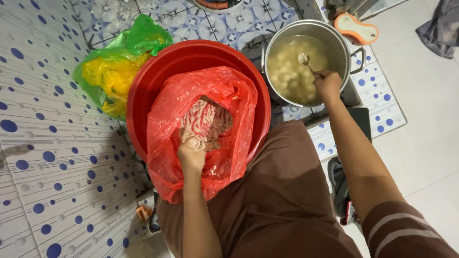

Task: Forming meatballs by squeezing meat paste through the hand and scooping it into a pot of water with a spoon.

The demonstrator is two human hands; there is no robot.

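Observation:
My left hand (191,155) is closed in a fist inside a red plastic bag (239,102), squeezing a lump of pale pinkish paste (206,119). The bag lies in a big red basin (158,81). My right hand (327,83) holds a spoon (305,60) carrying a ball of paste over a steel pot (342,45) of cloudy liquid in which several pale balls (287,71) float. The pot stands to the right of the basin.
A green bag with a yellow bag inside (114,67) lies left of the basin. White tiles with blue dots (52,157) cover the surface at left. An orange and white object (357,28) sits behind the pot. My brown-clad lap (282,191) is below.

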